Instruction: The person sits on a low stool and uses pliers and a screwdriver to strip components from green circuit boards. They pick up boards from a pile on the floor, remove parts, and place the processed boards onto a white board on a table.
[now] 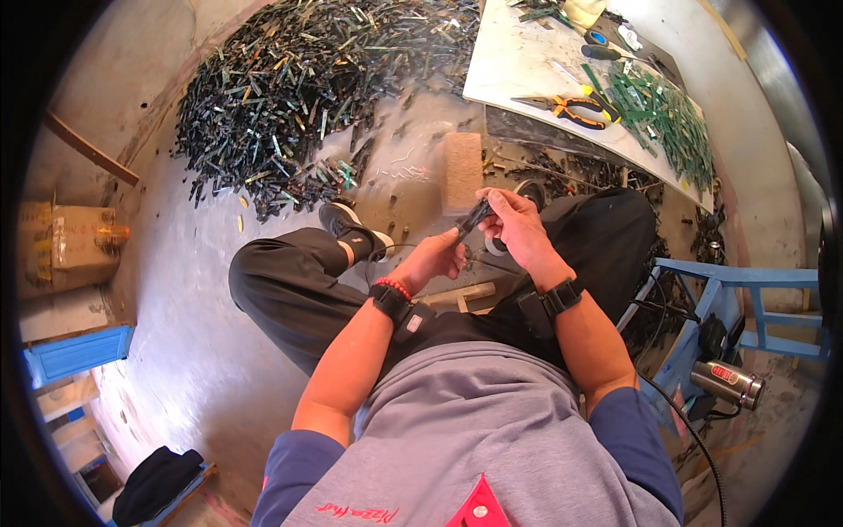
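Observation:
A dark narrow strip (472, 221) is held between my two hands, over the gap between my knees. My left hand (434, 261) is closed on its lower end, with the fingers curled round it. At its upper end, my right hand (520, 230) pinches with thumb and fingers. The fingers partly cover the strip, so its exact kind does not show. Just beyond my hands a brown brick-shaped block (462, 171) lies on the floor. Small pale slivers (408, 169) are scattered to the left of that block.
A large heap of dark strips (281, 88) covers the floor ahead on the left. On the white board (500, 66) at the far right lie orange-black pliers (575, 110), a screwdriver (601, 53) and a pile of green strips (663, 114). Blue stool (738, 279) and metal flask (727, 383) stand right; cardboard box (79, 246) left.

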The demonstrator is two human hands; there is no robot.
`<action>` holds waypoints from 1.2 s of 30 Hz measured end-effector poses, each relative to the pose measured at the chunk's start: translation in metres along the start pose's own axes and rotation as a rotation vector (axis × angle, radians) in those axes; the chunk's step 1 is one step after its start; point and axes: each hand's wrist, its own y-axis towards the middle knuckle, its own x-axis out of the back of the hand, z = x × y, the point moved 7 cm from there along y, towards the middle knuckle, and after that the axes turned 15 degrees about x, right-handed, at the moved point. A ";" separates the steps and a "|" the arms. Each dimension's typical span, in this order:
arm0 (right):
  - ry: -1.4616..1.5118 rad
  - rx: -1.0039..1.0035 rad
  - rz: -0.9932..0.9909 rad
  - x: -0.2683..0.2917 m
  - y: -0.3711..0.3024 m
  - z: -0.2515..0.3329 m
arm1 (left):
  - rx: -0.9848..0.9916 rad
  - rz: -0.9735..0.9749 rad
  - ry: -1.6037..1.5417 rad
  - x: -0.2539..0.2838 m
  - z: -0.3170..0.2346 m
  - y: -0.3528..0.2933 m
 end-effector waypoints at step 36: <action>0.012 -0.145 0.144 -0.011 0.000 -0.027 | -0.025 0.080 -0.132 -0.012 -0.007 -0.008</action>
